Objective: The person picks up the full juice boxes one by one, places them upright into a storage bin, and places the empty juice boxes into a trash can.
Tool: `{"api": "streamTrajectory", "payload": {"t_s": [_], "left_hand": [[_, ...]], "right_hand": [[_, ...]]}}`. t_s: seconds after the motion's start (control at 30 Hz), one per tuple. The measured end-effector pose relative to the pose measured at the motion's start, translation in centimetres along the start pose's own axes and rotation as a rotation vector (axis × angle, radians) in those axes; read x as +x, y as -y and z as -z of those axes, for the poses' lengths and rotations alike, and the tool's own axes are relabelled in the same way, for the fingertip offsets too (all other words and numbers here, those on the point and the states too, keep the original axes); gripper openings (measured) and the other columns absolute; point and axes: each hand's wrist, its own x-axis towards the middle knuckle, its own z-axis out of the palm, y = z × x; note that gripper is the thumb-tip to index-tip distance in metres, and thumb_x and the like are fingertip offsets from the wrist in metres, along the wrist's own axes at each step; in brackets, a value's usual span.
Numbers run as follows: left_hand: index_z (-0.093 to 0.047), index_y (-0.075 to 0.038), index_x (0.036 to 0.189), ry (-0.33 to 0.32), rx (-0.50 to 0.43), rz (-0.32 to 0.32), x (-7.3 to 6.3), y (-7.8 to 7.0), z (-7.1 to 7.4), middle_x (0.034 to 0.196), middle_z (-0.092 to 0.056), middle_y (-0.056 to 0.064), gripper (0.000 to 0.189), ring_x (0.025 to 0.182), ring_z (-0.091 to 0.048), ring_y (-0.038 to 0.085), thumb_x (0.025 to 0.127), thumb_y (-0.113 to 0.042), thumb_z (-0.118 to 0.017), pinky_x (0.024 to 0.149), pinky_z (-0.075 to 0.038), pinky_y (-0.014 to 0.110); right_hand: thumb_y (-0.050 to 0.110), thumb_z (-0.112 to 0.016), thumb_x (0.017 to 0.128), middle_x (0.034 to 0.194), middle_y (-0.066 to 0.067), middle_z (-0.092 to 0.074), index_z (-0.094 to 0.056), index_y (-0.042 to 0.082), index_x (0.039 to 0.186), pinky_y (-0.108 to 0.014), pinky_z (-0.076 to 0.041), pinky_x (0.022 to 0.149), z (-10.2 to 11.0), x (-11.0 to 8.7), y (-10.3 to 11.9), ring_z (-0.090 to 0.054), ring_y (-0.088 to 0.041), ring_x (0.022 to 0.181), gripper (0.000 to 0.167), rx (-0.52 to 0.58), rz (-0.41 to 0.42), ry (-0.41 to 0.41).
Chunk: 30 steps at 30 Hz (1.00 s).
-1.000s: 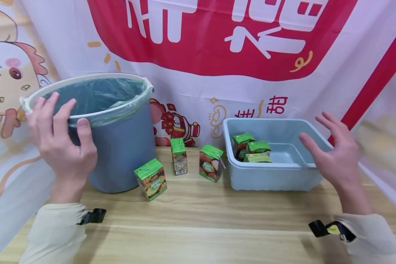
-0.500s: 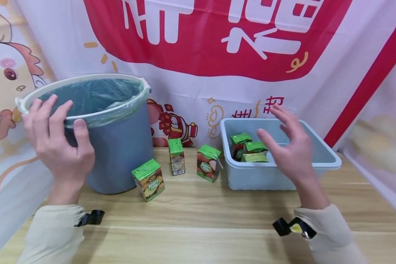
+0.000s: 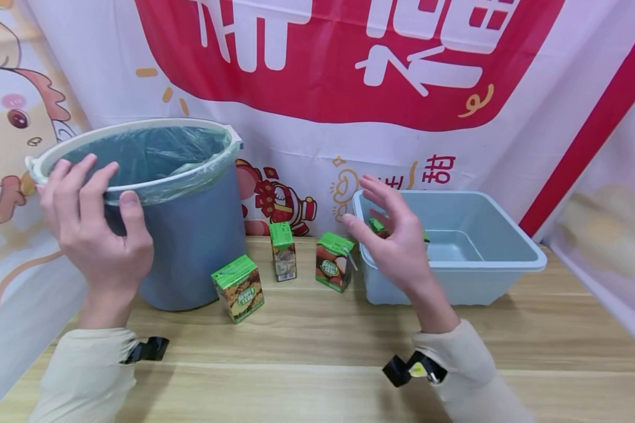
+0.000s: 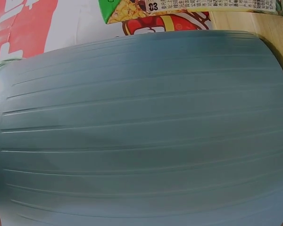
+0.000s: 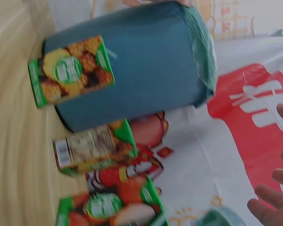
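At the left of the head view, my left hand holds the rim of a blue-grey trash can, its fingers over the white rim and its thumb outside. A clear green bag lines the can. My right hand is spread with nothing in it, over the left end of a light blue plastic basin. Juice boxes in the basin are mostly hidden behind it. Left of that hand stands a juice box with a straw. Nearer the can are a narrow-side-on juice box and a brown-patterned juice box.
All of this stands on a light wooden table. A white cloth with red printing hangs close behind the can and basin. The can's wall fills most of the left wrist view.
My right hand has swept left from the basin's right end to its left end, staying spread. My left hand has stayed on the can's rim. The boxes have not moved.
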Motion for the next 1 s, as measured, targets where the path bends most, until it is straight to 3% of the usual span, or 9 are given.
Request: {"api": "streamTrajectory", "payload": {"t_s": [0.2,0.43,0.7,0.87,1.0], "left_hand": [[-0.075,-0.002,0.12,0.008,0.004,-0.003,0.0,0.2,0.0,0.136,-0.071,0.017,0.052,0.143,-0.053,0.028,0.094,-0.041,-0.053,0.134,-0.018,0.046],[-0.075,-0.002,0.121,0.019,0.018,-0.004,-0.1,0.4,0.1,0.135,-0.071,0.017,0.052,0.143,-0.053,0.028,0.094,-0.041,-0.053,0.134,-0.019,0.047],[-0.075,-0.002,0.121,0.024,0.015,0.0,0.0,0.4,0.1,0.135,-0.071,0.017,0.052,0.143,-0.053,0.028,0.093,-0.041,-0.053,0.134,-0.019,0.046],[-0.075,-0.002,0.121,0.019,0.012,-0.001,0.1,0.3,0.1,0.134,-0.071,0.018,0.052,0.143,-0.054,0.028,0.093,-0.04,-0.053,0.134,-0.019,0.046],[-0.075,-0.002,0.12,0.01,0.012,-0.003,0.0,0.3,0.1,0.133,-0.071,0.018,0.052,0.142,-0.054,0.028,0.093,-0.04,-0.053,0.134,-0.019,0.046]], "right_hand": [[0.024,-0.078,0.097,0.167,0.004,-0.044,-0.052,0.021,0.156,-0.05,-0.044,0.122,-2.8,-0.5,0.2,-0.049,-0.023,0.151,0.065,0.022,0.004,0.071],[0.035,-0.082,0.093,0.169,0.004,-0.04,-0.049,0.025,0.158,-0.055,-0.038,0.125,-5.1,-1.3,-1.1,-0.043,-0.024,0.154,0.073,-0.092,-0.025,0.147],[0.046,-0.082,0.09,0.174,0.001,-0.031,-0.042,0.026,0.162,-0.063,-0.03,0.127,-6.1,-1.6,-2.4,-0.031,-0.024,0.161,0.084,-0.204,-0.083,0.22],[0.048,-0.082,0.09,0.176,0.007,-0.025,-0.043,0.03,0.16,-0.065,-0.03,0.126,-6.5,-1.7,-3.0,-0.025,-0.025,0.163,0.082,-0.273,-0.132,0.247],[0.045,-0.083,0.091,0.176,0.003,-0.025,-0.044,0.029,0.159,-0.065,-0.032,0.125,-6.8,-1.8,-3.3,-0.026,-0.029,0.162,0.08,-0.314,-0.141,0.257]]}}
